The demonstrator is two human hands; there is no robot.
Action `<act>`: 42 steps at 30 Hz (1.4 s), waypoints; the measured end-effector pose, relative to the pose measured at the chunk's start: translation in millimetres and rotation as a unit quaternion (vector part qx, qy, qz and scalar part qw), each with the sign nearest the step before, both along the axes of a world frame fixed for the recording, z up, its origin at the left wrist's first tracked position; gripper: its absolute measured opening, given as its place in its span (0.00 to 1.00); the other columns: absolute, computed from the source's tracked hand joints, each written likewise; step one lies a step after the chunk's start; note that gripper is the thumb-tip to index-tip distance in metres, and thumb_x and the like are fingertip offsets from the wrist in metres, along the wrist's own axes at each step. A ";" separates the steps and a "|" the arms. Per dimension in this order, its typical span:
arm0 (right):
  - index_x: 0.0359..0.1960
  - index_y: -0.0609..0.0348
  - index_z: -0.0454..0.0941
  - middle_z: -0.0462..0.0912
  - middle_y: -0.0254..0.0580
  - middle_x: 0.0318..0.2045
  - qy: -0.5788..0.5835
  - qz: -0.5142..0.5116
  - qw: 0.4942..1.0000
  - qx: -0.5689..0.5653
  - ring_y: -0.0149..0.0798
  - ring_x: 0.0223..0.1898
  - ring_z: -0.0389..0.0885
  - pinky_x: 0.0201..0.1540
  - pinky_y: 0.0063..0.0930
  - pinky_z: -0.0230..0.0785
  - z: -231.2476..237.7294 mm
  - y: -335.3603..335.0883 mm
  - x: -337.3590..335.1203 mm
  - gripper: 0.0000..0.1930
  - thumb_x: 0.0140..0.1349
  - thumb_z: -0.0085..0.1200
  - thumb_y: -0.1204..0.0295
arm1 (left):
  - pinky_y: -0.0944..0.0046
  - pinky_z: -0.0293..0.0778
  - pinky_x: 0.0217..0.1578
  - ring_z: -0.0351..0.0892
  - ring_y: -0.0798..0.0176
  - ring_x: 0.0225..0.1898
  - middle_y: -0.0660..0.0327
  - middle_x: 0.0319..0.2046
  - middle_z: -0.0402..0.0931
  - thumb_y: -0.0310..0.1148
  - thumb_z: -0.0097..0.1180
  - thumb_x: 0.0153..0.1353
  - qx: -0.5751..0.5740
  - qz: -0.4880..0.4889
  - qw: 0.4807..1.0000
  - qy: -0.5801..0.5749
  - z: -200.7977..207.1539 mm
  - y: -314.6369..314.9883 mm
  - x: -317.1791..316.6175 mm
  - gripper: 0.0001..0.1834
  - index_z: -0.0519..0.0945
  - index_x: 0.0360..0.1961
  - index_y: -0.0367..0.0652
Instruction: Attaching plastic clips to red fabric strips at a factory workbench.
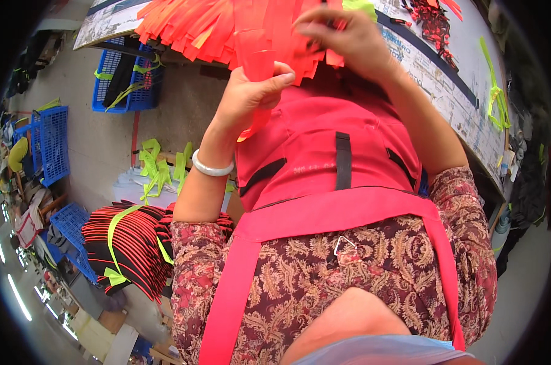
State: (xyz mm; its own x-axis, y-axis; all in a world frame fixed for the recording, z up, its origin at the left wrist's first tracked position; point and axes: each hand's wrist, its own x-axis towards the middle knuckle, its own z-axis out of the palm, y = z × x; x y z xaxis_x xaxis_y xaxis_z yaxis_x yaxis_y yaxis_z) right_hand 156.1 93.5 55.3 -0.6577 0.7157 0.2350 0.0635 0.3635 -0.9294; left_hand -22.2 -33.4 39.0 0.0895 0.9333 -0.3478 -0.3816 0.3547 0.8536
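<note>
We keep our left hand pinched firmly around 1 orange strip while our right hand, fingers curled closed, separates the next from the orange strip pile, not tugging neighbours loose.

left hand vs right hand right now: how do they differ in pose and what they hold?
The left hand sits lower, wrapped around one orange strip; the right hand is higher, fingers pinching into the orange strip pile. The left wrist wears a white bangle; the right wrist is bare. Both touch orange strips.
</note>
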 end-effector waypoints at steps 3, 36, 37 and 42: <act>0.40 0.60 0.80 0.79 0.32 0.24 -0.031 0.047 0.998 0.006 0.21 0.27 0.74 0.30 0.17 0.68 -3.5 -39.2 -5.1 0.09 0.59 0.59 0.73 | 0.76 0.50 0.16 0.56 0.80 0.15 0.73 0.18 0.64 0.26 0.61 0.56 -0.019 -0.033 0.999 -0.007 -10.8 2.3 7.9 0.05 0.77 0.33 0.39; 0.39 0.62 0.79 0.80 0.50 0.31 -0.126 0.047 0.989 0.066 0.47 0.36 0.78 0.40 0.33 0.71 -46.5 -68.5 1.7 0.11 0.55 0.58 0.73 | 0.75 0.50 0.13 0.58 0.79 0.14 0.69 0.18 0.68 0.69 0.39 0.59 -0.033 0.009 0.991 0.127 -53.2 11.2 32.3 0.38 0.78 0.30 0.39; 0.38 0.64 0.78 0.80 0.48 0.29 -0.130 0.059 0.988 0.061 0.39 0.33 0.78 0.38 0.30 0.70 -47.2 -67.8 1.3 0.09 0.57 0.57 0.74 | 0.74 0.49 0.13 0.57 0.79 0.14 0.70 0.17 0.67 0.67 0.41 0.60 -0.019 0.017 0.996 0.091 -58.6 10.5 32.7 0.36 0.78 0.30 0.39; 0.36 0.63 0.79 0.79 0.34 0.21 -0.049 -0.046 0.998 0.003 0.22 0.26 0.77 0.30 0.19 0.71 -43.5 -45.8 16.5 0.08 0.61 0.56 0.70 | 0.74 0.53 0.16 0.57 0.80 0.16 0.71 0.18 0.66 0.51 0.55 0.62 -0.070 -0.129 0.989 0.008 -37.6 -0.6 1.6 0.21 0.77 0.33 0.40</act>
